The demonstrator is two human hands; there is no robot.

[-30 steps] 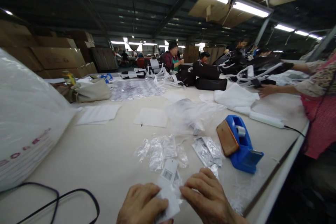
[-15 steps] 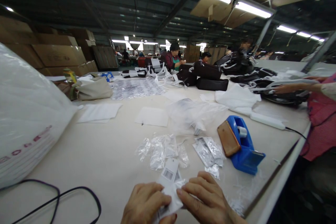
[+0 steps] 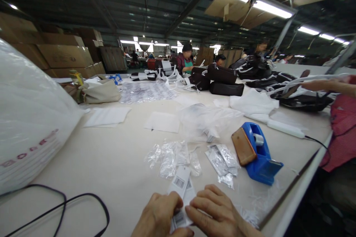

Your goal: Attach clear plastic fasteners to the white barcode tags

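White barcode tags (image 3: pixel 180 182) lie overlapped at the table's near edge, fanned out between my hands. My left hand (image 3: pixel 159 215) is closed on their left side, thumb near the bottom and index finger bent over the top. Pressed together, the fingers of my right hand (image 3: pixel 213 209) hold the right side of the same tags. A second barcode shows between the hands; the lower ends are partly hidden by my fingers. Just beyond lie small clear plastic bags (image 3: pixel 168 159). Right of those is a small pile of bagged tags (image 3: pixel 222 161).
A blue tape dispenser (image 3: pixel 260 155) with a brown phone (image 3: pixel 243 146) leaning on it stands at right. A large white plastic sack (image 3: pixel 33 118) bulges at left, above a black cord (image 3: pixel 83 195). Black bags (image 3: pixel 226 81) lie across the table; a co-worker's arm (image 3: pixel 328 85) reaches in from the right.
The shiny plastic between my hands no longer shows, and a lower barcode is now visible there. My hands have shifted slightly. The co-worker's arm at right has risen, lifting a white strap.
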